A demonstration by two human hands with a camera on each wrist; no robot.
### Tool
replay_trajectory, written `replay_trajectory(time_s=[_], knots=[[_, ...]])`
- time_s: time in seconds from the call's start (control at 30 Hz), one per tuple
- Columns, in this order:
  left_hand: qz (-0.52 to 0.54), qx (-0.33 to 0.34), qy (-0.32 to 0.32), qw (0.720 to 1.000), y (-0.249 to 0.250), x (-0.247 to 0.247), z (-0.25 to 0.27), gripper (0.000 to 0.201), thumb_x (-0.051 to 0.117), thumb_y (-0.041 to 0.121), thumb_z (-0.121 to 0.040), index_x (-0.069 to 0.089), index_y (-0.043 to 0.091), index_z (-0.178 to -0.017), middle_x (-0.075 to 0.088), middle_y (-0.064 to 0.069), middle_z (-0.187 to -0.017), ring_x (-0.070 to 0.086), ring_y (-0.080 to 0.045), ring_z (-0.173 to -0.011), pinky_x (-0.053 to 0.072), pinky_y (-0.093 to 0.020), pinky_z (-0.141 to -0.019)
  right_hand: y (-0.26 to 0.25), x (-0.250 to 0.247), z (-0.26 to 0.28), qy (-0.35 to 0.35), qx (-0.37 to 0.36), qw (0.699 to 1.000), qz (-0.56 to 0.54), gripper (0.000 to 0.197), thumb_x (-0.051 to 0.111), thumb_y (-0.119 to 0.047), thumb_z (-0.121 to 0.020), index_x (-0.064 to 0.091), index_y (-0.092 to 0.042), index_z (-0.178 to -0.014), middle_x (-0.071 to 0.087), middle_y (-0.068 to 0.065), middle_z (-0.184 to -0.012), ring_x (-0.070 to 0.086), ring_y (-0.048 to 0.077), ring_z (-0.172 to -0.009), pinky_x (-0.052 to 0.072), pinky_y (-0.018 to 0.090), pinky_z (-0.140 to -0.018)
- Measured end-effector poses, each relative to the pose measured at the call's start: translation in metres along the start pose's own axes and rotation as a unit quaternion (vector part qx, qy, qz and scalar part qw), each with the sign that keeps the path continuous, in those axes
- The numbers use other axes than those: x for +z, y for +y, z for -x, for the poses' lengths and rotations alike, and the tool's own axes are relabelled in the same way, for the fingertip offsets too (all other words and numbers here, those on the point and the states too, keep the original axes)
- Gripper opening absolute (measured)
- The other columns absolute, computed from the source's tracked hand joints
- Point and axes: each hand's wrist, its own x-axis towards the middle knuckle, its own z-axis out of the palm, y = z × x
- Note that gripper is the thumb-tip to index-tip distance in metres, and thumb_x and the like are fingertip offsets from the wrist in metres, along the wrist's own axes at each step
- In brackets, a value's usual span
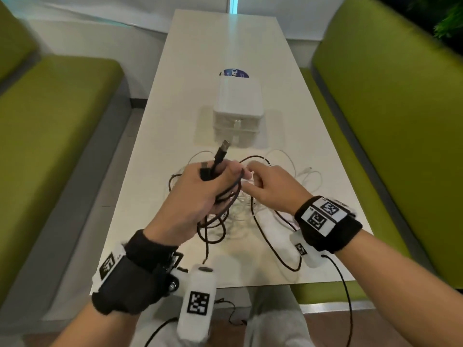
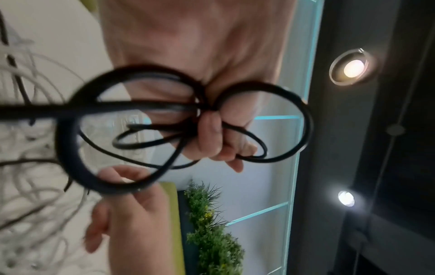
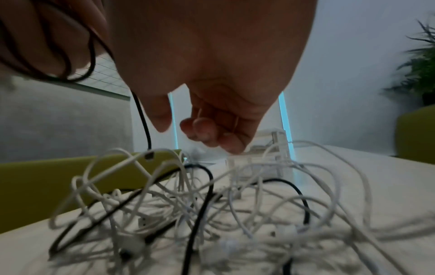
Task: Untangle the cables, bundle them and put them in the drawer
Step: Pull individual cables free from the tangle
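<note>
My left hand (image 1: 200,191) is raised over the table's near half and grips a black cable (image 1: 215,217) gathered into loops. The cable's USB plug (image 1: 224,146) sticks up past my fingers. In the left wrist view my fingers (image 2: 210,134) are curled round the loops (image 2: 67,137). My right hand (image 1: 268,186) hovers just right of it with loosely curled fingers (image 3: 204,128) that hold nothing. Under both hands a tangle of white cables (image 1: 309,172) (image 3: 188,204) lies on the table, with black strands (image 3: 201,204) running through it. The white drawer unit (image 1: 238,103) stands shut beyond the tangle.
The long white table (image 1: 225,41) runs away from me, with a blue round sticker (image 1: 234,72) behind the drawer unit. Green benches flank it on the left (image 1: 50,108) and right (image 1: 388,96). A black strand (image 1: 275,249) trails toward the table's near edge.
</note>
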Motion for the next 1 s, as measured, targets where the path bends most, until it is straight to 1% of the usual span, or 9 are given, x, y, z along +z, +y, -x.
replay_trajectory(time_s=[0.1, 0.23, 0.43, 0.53, 0.6, 0.67, 0.83, 0.93, 1.0], knots=[[-0.023, -0.025, -0.032, 0.999, -0.004, -0.004, 0.012, 0.03, 0.06, 0.043, -0.081, 0.071, 0.015, -0.078, 0.026, 0.0, -0.057, 0.021, -0.01, -0.048, 0.015, -0.035, -0.05, -0.005, -0.007, 0.003, 0.018, -0.012, 1.0, -0.002, 0.024, 0.056, -0.036, -0.091, 0.053, -0.024, -0.112, 0.051, -0.008, -0.06, 0.048, 0.005, -0.058, 0.032, 0.025, -0.054], [-0.051, -0.04, -0.022, 0.998, -0.003, -0.01, 0.021, 0.031, 0.061, 0.048, -0.078, 0.073, 0.02, -0.075, 0.022, -0.018, -0.067, 0.016, -0.025, -0.058, 0.013, -0.04, -0.055, -0.018, -0.013, 0.008, 0.009, -0.02, 1.0, -0.013, 0.022, 0.058, -0.03, -0.09, 0.056, -0.026, -0.112, 0.051, -0.008, -0.061, 0.049, 0.005, -0.06, 0.035, 0.027, -0.059], [0.036, -0.033, -0.005, 0.999, 0.001, -0.016, 0.027, 0.026, 0.058, 0.037, -0.081, 0.069, 0.015, -0.071, 0.025, -0.005, -0.063, 0.024, -0.006, -0.044, 0.026, -0.014, -0.037, -0.049, -0.012, 0.027, -0.063, -0.111, 0.988, -0.082, 0.033, 0.062, -0.016, -0.076, 0.063, -0.03, -0.106, 0.06, -0.012, -0.098, 0.06, 0.006, -0.075, 0.043, 0.015, -0.066], [0.071, -0.032, -0.016, 0.997, 0.006, -0.016, 0.033, 0.028, 0.053, 0.033, -0.086, 0.069, 0.016, -0.07, 0.03, -0.004, -0.065, 0.026, -0.004, -0.045, 0.026, -0.014, -0.036, -0.062, -0.007, 0.04, -0.073, -0.146, 0.985, -0.05, 0.01, 0.066, -0.025, -0.085, 0.07, -0.02, -0.092, 0.065, -0.004, -0.089, 0.06, 0.008, -0.068, 0.041, 0.018, -0.06], [0.065, -0.031, -0.019, 0.997, 0.009, -0.016, 0.039, 0.03, 0.051, 0.034, -0.088, 0.068, 0.017, -0.071, 0.032, -0.003, -0.066, 0.025, -0.007, -0.049, 0.028, -0.015, -0.037, -0.067, -0.006, 0.047, -0.099, -0.127, 0.987, -0.03, 0.022, 0.063, -0.033, -0.09, 0.071, -0.015, -0.081, 0.068, 0.0, -0.073, 0.06, 0.012, -0.062, 0.044, 0.024, -0.057], [0.007, -0.019, -0.014, 1.0, 0.012, -0.015, 0.045, 0.03, 0.05, 0.035, -0.092, 0.067, 0.017, -0.076, 0.032, -0.006, -0.067, 0.027, -0.011, -0.052, 0.032, -0.02, -0.039, -0.07, -0.008, 0.055, -0.182, -0.078, 0.979, -0.055, 0.022, 0.062, -0.031, -0.09, 0.073, -0.013, -0.083, 0.072, 0.002, -0.072, 0.065, 0.013, -0.063, 0.051, 0.026, -0.063], [-0.132, -0.012, -0.004, 0.991, 0.007, -0.011, 0.056, 0.03, 0.047, 0.03, -0.1, 0.068, 0.013, -0.088, 0.045, 0.007, -0.054, 0.04, -0.012, -0.051, 0.054, -0.032, -0.052, -0.067, -0.006, 0.07, -0.303, -0.03, 0.952, -0.011, 0.017, 0.065, -0.029, -0.088, 0.076, -0.017, -0.091, 0.073, -0.009, -0.071, 0.068, 0.006, -0.064, 0.048, 0.013, -0.061], [-0.17, 0.0, 0.013, 0.985, 0.003, -0.008, 0.062, 0.027, 0.05, 0.03, -0.1, 0.069, 0.017, -0.085, 0.061, 0.004, -0.078, 0.054, -0.015, -0.06, 0.057, -0.039, -0.055, -0.065, 0.001, 0.075, -0.364, -0.01, 0.931, 0.015, 0.017, 0.066, -0.027, -0.087, 0.076, -0.018, -0.097, 0.071, -0.015, -0.067, 0.068, 0.005, -0.066, 0.046, 0.012, -0.064], [-0.186, 0.007, 0.038, 0.982, 0.003, -0.006, 0.062, 0.025, 0.05, 0.028, -0.1, 0.068, 0.016, -0.087, 0.062, 0.003, -0.081, 0.06, -0.018, -0.06, 0.058, -0.04, -0.053, -0.064, 0.004, 0.077, -0.383, 0.007, 0.924, 0.01, 0.017, 0.063, -0.023, -0.089, 0.075, -0.015, -0.097, 0.075, -0.007, -0.078, 0.069, 0.007, -0.067, 0.049, 0.015, -0.069]])
